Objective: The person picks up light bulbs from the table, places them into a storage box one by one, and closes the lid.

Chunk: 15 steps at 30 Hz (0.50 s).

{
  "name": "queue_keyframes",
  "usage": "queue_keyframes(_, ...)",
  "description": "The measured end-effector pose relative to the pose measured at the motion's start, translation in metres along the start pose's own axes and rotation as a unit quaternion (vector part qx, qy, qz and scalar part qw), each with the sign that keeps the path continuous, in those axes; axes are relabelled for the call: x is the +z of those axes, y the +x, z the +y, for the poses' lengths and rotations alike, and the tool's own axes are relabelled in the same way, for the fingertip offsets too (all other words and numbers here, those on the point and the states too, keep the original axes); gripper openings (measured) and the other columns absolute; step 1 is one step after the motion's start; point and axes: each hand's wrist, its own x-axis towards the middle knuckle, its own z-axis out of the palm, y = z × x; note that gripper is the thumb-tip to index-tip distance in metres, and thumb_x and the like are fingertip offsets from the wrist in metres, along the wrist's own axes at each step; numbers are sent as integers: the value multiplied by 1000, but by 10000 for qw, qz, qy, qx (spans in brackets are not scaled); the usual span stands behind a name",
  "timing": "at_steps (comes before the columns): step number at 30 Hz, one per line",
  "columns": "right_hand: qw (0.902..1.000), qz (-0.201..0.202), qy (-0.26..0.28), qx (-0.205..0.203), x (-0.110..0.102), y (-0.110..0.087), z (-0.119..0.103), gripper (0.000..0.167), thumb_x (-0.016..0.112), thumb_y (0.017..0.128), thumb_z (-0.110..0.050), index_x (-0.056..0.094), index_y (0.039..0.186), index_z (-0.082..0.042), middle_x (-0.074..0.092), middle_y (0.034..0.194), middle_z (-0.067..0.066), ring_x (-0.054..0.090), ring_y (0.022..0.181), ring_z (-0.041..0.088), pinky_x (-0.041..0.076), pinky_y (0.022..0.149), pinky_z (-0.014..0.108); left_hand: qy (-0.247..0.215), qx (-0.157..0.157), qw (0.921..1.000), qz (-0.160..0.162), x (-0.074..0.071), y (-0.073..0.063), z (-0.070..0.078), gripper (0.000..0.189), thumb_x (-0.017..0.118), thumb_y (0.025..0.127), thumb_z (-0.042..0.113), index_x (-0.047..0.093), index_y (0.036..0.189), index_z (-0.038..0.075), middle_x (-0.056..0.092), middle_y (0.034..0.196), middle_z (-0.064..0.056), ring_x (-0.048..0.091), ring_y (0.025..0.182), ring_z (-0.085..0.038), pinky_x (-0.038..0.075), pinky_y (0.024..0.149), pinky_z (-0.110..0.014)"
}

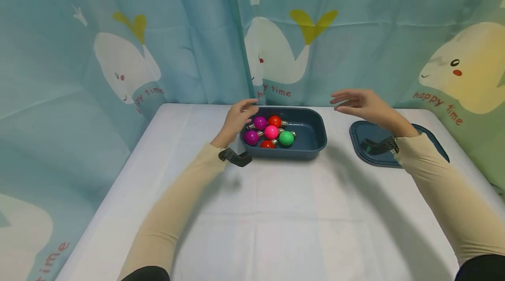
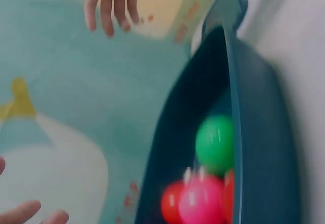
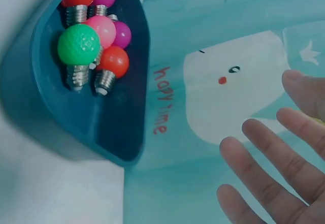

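Note:
A dark blue plastic bin (image 1: pixel 305 128) holds several coloured light bulbs with metal screw bases, bunched toward its left side. Among them are a green bulb (image 1: pixel 286 138), a pink bulb (image 1: pixel 271 132), purple bulbs (image 1: pixel 251 137) and red bulbs (image 1: pixel 275 121). My left hand (image 1: pixel 238 116) hovers by the bin's left end, fingers relaxed and holding nothing. Off to the bin's right, my right hand (image 1: pixel 360 104) is raised, its fingers loosely extended and free of any object. In the right wrist view the right hand's fingers (image 3: pixel 269 168) spread apart beside the bin.
A flat dark blue lid (image 1: pixel 376 158) lies on the table under the right forearm. White cloth covers the table (image 1: pixel 276 211). A blue-green curtain (image 1: pixel 205 40) with whale prints hangs behind and along the left side. Each wrist wears a black strap (image 1: pixel 235 157).

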Motion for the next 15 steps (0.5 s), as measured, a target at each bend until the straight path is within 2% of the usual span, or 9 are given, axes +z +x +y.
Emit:
queue_keyframes(3,10000,48,7,59,-7,-10,-2,41,61,92,-17,52,131,-9,60,108,-25,60,96,-9,48,80,7,-20,167,9998,-51,18,-2,8,40,51,97,19,49,134,7,55,132,-17,52,122,-29,43,106,-45)
queue_keyframes(10,9993,164,-227,260,-28,-31,-2,42,58,93,-21,50,134,-14,59,111,-25,57,98,-12,46,78,6,53,332,9985,-429,63,-1,20,42,54,95,16,48,136,9,57,130,-13,56,118,-26,47,101,-39)
queue_keyframes(15,9990,207,-366,140,-43,-46,3,39,56,94,-13,51,133,-12,60,108,-28,59,96,-11,47,76,6,135,396,9972,-628,94,2,28,45,57,93,15,48,137,11,58,131,-12,59,116,-25,50,97,-35)
